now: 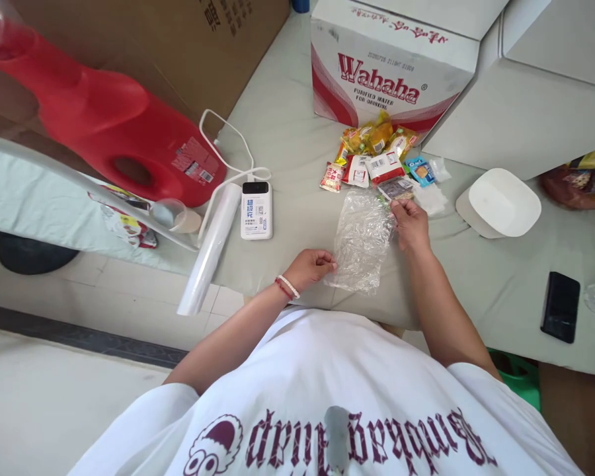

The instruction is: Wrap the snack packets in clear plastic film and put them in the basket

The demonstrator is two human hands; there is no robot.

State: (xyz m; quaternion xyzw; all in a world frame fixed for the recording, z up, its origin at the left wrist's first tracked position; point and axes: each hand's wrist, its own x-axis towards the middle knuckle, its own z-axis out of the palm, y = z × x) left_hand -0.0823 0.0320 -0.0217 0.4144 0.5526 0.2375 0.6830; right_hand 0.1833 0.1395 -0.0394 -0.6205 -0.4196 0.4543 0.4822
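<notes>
A crumpled sheet of clear plastic film (361,244) lies spread on the table in front of me; I cannot tell whether it is a single sheet or a bag. My left hand (310,268) pinches its left edge near the lower corner. At its upper right edge, my right hand (410,226) is closed in a pinch, with the fingertips beside a dark snack packet (395,188). Beyond the film sits a pile of small packets, among them a red-and-white packet (385,166), a yellow packet (378,137) and a blue packet (420,170).
A white bowl (506,201) and a black phone (560,307) are on the right. To the left stand a white power bank (256,210) with a cable, a plastic film roll (209,251) and a big red bottle (123,125). A Wahaha carton (387,73) is behind.
</notes>
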